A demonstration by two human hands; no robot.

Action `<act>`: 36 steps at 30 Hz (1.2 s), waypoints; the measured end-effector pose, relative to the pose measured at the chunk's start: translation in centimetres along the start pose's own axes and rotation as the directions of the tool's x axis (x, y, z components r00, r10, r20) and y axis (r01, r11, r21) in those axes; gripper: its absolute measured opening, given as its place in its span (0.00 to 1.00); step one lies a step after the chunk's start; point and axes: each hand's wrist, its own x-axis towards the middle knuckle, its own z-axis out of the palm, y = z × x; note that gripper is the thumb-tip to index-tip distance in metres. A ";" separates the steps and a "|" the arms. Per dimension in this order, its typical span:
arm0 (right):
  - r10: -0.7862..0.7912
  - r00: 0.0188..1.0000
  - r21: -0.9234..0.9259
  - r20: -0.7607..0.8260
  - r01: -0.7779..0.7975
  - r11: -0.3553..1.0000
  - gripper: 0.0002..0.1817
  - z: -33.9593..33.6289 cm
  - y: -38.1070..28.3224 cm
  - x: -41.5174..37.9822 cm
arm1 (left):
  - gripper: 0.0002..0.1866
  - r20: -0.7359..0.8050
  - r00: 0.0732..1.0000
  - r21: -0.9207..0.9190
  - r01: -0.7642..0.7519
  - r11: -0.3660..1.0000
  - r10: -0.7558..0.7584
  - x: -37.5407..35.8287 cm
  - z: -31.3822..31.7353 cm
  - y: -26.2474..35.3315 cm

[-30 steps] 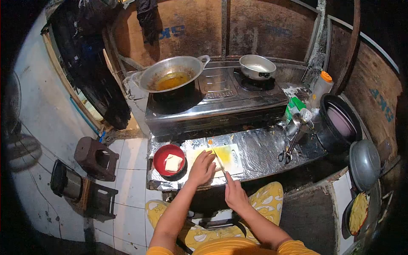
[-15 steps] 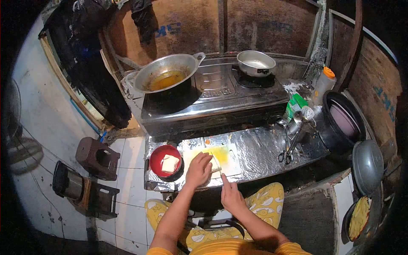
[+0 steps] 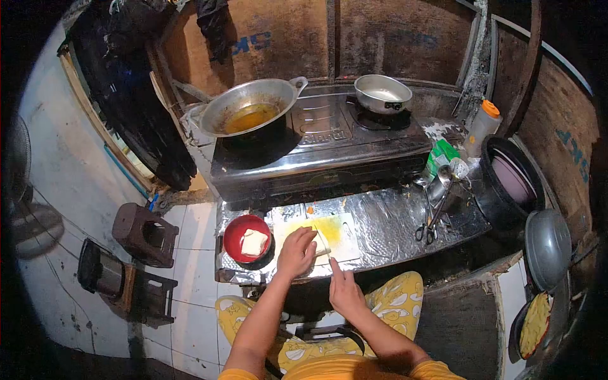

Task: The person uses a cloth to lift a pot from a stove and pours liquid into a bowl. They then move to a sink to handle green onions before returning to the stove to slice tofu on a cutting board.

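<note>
A white cutting board with a yellow stain lies on the foil-covered ledge in front of me. On it, my left hand rests with its fingers curved together over a pale block of tofu, mostly hidden beneath them. My right hand is closed around the handle of a knife, whose thin blade stands along the right side of the tofu, by my left fingertips. Left of the board, a red bowl holds a piece of white tofu.
Behind the board stands a gas stove carrying a wok with yellow oil and a small metal pot. To the right lie scissors, ladles, a black bucket and an orange-capped bottle. Brown stools stand left.
Hardly anything differs. Both hands, the knife and the tofu keep their places, and the whole view has shifted very slightly.
</note>
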 end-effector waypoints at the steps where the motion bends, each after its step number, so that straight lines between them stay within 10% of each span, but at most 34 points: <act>1: 0.012 1.000 0.002 0.007 -0.012 1.000 0.29 -0.1 -0.1 0.0 | 0.15 0.008 1.000 -0.002 0.008 1.000 -0.008 0.0 0.0 -0.1; 36: 0.142 0.978 -0.080 0.153 -0.131 0.988 0.28 -0.9 -1.0 1.2 | 0.15 0.002 1.000 -0.023 -0.014 1.000 0.014 0.0 -0.1 -0.1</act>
